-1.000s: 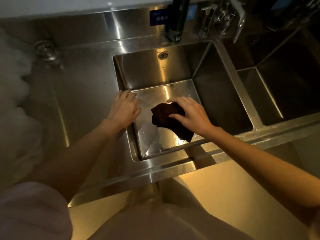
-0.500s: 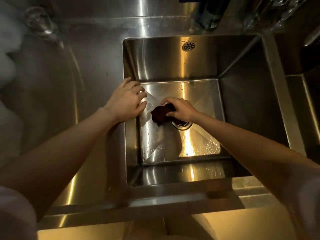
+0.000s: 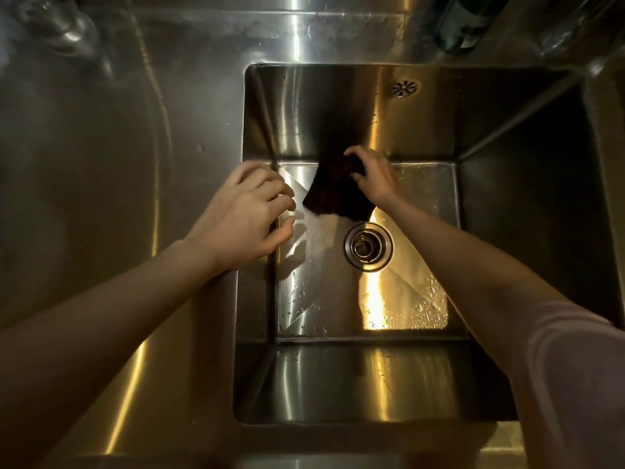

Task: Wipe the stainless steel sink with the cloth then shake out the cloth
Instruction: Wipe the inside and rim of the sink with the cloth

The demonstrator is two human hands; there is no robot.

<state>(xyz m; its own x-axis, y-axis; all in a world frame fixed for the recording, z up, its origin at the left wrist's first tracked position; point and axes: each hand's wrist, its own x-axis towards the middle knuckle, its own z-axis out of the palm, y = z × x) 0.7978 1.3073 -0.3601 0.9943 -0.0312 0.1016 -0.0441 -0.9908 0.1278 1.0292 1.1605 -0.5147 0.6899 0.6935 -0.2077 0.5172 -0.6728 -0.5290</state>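
Since half a second ago we have slid the cloth (image 3: 338, 194) from beside the drain (image 3: 368, 247) up to the far edge of the sink (image 3: 422, 130) floor. Wiping step in hand; shake-out not yet begun. Left hand (image 3: 247, 214) curls over the sink's left rim, bracing. Right hand (image 3: 373, 176) clamps its fingers on the cloth. Next, we judge: cover the droplet-wet near corner, keeping pressure flat.
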